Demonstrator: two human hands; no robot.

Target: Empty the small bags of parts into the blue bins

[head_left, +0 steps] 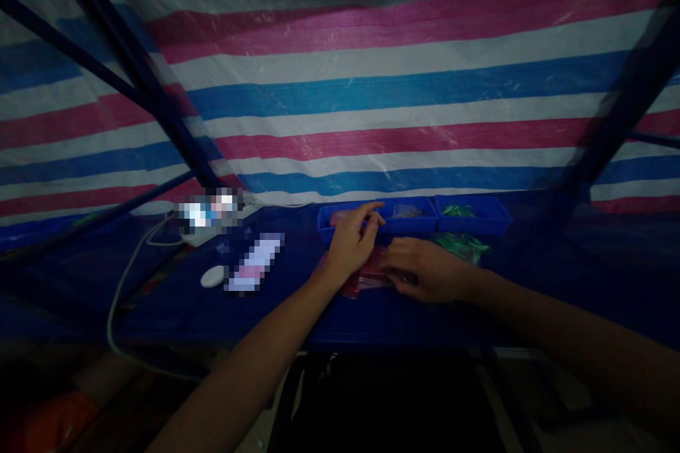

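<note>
My left hand (355, 241) hovers by the front wall of a blue bin (406, 225), its fingers curved and slightly apart, with nothing visible in them. Below it, several red plastic packets (366, 277) lie in a loose pile on the dark blue table (297, 315). My right hand (428, 269) rests low over the right side of this pile, fingers curled down onto a red packet; its fingertips are partly hidden. Just beyond the right hand is a heap of green plastic packets (463, 246).
A second blue bin (489, 216) holds green packets. To the left lie a blurred phone (256, 263), a white round object (213, 276) and a power strip (205, 226) with a white cable (114, 311). Blue metal posts (175, 134) frame a striped sheet (393, 92).
</note>
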